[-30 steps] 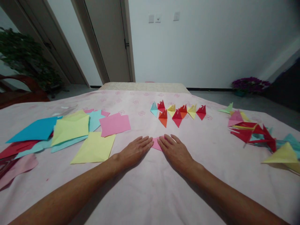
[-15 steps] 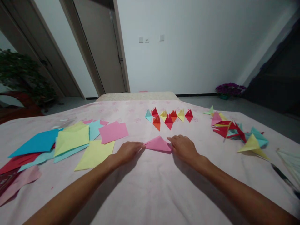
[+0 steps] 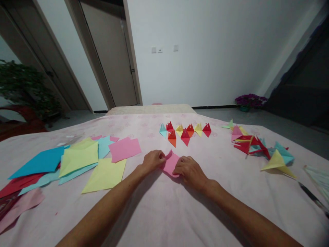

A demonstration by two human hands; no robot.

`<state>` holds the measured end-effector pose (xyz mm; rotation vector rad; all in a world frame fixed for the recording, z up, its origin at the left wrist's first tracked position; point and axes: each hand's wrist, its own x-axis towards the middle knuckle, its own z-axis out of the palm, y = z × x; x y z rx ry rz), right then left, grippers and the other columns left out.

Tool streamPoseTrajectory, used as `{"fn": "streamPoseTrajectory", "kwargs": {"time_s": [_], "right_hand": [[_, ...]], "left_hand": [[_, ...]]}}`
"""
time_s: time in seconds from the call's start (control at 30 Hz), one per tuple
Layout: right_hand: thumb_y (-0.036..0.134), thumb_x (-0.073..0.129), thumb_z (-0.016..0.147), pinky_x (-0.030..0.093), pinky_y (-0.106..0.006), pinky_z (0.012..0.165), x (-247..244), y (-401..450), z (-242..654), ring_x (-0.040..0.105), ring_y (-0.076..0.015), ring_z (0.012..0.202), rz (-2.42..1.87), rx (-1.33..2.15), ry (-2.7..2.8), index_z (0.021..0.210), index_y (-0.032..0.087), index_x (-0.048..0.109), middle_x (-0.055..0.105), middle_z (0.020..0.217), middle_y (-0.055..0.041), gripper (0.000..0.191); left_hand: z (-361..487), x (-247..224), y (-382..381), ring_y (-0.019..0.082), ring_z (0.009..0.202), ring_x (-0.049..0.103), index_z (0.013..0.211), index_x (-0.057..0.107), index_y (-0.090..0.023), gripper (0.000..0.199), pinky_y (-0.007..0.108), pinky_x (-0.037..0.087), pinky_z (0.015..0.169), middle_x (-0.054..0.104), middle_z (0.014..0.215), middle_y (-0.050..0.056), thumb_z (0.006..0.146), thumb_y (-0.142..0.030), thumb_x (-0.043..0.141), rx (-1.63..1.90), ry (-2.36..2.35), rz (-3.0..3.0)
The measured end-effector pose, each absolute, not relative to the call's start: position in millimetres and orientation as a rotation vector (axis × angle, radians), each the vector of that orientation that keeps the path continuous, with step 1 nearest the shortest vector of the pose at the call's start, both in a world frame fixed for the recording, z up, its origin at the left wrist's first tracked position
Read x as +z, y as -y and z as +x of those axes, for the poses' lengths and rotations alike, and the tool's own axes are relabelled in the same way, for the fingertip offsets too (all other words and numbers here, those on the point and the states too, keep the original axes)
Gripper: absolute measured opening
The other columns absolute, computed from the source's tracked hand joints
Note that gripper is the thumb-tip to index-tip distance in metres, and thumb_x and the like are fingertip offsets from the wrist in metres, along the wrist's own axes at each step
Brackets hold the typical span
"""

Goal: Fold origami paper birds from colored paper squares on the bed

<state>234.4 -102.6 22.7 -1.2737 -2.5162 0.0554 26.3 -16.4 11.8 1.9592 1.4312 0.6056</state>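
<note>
A pink paper (image 3: pixel 170 164) lies at the middle of the cloth-covered table, its left edge lifted and curled. My left hand (image 3: pixel 154 160) pinches that left edge. The fingers of my right hand (image 3: pixel 189 170) are bent closed on the paper's right side and cover part of it. Just beyond the paper stand several small folded paper birds, among them a red one (image 3: pixel 185 137) and an orange one (image 3: pixel 172 138).
Loose sheets lie at the left: yellow (image 3: pixel 105 175), pink (image 3: pixel 125 149) and blue (image 3: pixel 38 162). Folded pieces, red (image 3: pixel 243 144) and yellow (image 3: pixel 277 163), are heaped at the right, with a black pen (image 3: pixel 311 195) near them.
The pink paper, flat and folded to a triangular shape before, is now partly opened with its left side raised. Both hands have drawn closer together, and the right fingers have curled onto it.
</note>
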Motion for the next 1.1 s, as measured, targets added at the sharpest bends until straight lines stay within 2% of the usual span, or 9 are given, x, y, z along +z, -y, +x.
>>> {"fn": "streamPoseTrajectory", "kwargs": {"time_s": [0.13,0.2,0.3,0.47,0.53,0.63,0.73,0.83,1.1], "right_hand": [[0.001,0.053,0.081,0.035,-0.037,0.1,34.7,72.3,271.2,0.055,-0.0217,0.116,-1.077,-0.055,2.608,0.077,0.025,0.072,0.074,0.087,0.0005,0.031],[0.0,0.054,0.076,0.034,-0.042,0.104,42.1,61.1,284.0,0.05,-0.0258,0.125,-1.155,-0.074,2.631,0.084,0.025,0.074,0.075,0.095,-0.0013,0.033],[0.003,0.058,0.068,0.032,-0.049,0.109,50.0,61.6,277.8,0.047,-0.0306,0.13,-1.298,-0.051,2.592,0.1,0.022,0.074,0.072,0.112,-0.0052,0.041],[0.021,0.065,0.075,0.021,-0.053,0.117,40.8,83.5,224.0,0.04,-0.0313,0.135,-1.186,-0.009,2.608,0.129,0.02,0.06,0.061,0.133,-0.0089,0.055],[0.024,0.066,0.078,0.024,-0.053,0.116,28.8,84.4,210.5,0.045,-0.032,0.131,-1.203,-0.043,2.591,0.122,0.02,0.064,0.066,0.124,-0.0097,0.045],[0.016,0.061,0.084,0.033,-0.049,0.111,10.0,77.0,208.2,0.055,-0.0283,0.12,-1.194,-0.14,2.545,0.103,0.021,0.071,0.072,0.108,-0.0077,0.022],[0.014,0.06,0.086,0.039,-0.046,0.107,-2.6,69.3,217.3,0.06,-0.0249,0.111,-1.013,-0.187,2.518,0.098,0.021,0.071,0.073,0.105,-0.0054,0.018],[0.013,0.057,0.089,0.042,-0.045,0.105,-7.9,66.3,227.0,0.063,-0.0223,0.107,-0.859,-0.16,2.505,0.101,0.022,0.07,0.073,0.107,-0.0045,0.02],[0.006,0.049,0.086,0.048,-0.042,0.096,-9.3,67.1,238.6,0.063,-0.0214,0.107,-0.857,0.035,2.496,0.112,0.021,0.068,0.072,0.113,-0.0083,0.036]], "left_hand": [[21.0,-2.1,17.2,0.022,0.071,0.066,0.066,0.06,-0.016,0.007,0.028,0.047,0.063,0.064,0.064,0.004,0.072,-0.018,0.064,0.683,-1.431,1.685],[20.9,-7.7,22.8,0.018,0.059,0.065,0.076,0.06,-0.014,0.004,0.027,0.049,0.056,0.062,0.061,0.003,0.076,-0.018,0.061,0.726,-1.394,1.514],[26.2,-11.1,34.3,0.014,0.054,0.063,0.101,0.056,-0.012,0.021,0.027,0.054,0.057,0.061,0.064,0.001,0.081,-0.018,0.057,0.818,-1.348,1.312],[35.5,-8.0,48.4,0.012,0.055,0.063,0.127,0.044,-0.01,0.051,0.028,0.058,0.062,0.06,0.068,-0.001,0.078,-0.011,0.06,1.005,-1.199,0.984],[33.0,-8.6,50.3,0.013,0.056,0.064,0.134,0.04,-0.009,0.063,0.03,0.058,0.063,0.06,0.067,-0.001,0.076,-0.01,0.064,1.024,-1.154,0.892],[19.4,-11.6,49.5,0.015,0.06,0.065,0.143,0.032,-0.012,0.074,0.029,0.056,0.061,0.061,0.072,0.0,0.077,-0.012,0.066,1.007,-1.235,1.023],[-0.4,-12.7,46.0,0.013,0.073,0.065,0.138,0.045,-0.024,0.062,0.028,0.055,0.068,0.063,0.099,0.006,0.08,-0.011,0.061,1.089,-1.386,1.546],[-14.4,-11.9,41.3,0.016,0.093,0.063,0.122,0.062,-0.028,0.042,0.031,0.053,0.08,0.056,0.118,0.007,0.084,-0.011,0.058,1.037,-1.372,2.05],[-17.0,-14.7,42.7,0.018,0.1,0.062,0.098,0.071,-0.024,0.021,0.031,0.051,0.085,0.063,0.115,0.005,0.086,-0.011,0.059,0.81,-1.356,2.371]]}}
